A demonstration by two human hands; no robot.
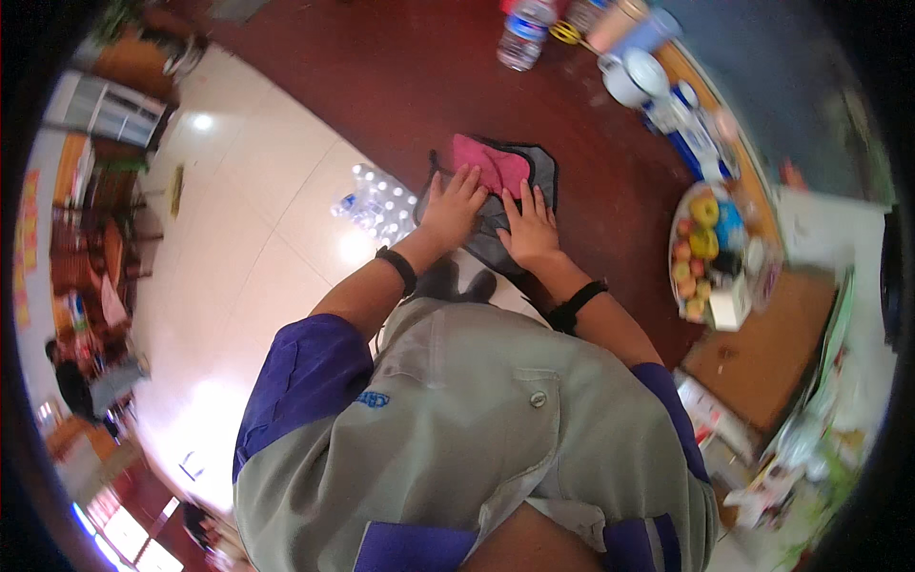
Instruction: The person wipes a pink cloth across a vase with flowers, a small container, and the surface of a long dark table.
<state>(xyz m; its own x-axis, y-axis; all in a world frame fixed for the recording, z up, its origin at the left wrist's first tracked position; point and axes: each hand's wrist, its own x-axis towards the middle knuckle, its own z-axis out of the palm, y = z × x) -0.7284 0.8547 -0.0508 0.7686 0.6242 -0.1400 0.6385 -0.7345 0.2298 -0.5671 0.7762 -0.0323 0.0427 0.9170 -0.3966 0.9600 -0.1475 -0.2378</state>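
A pink cloth lies over a dark grey cloth piece with black edging at the near edge of the red-brown table. My left hand rests on the cloths, with its fingers stretched out over the lower left of the pink part. Flat on the grey cloth, just below the pink one, is my right hand, its fingers apart. Neither hand grips anything. Part of the grey cloth is hidden under my hands, and whether the two cloths are joined I cannot tell.
On the dark red table stand a water bottle and a white mug at the back. A fruit tray sits to the right. Plastic-wrapped bottles are on the tiled floor, left. People sit far left.
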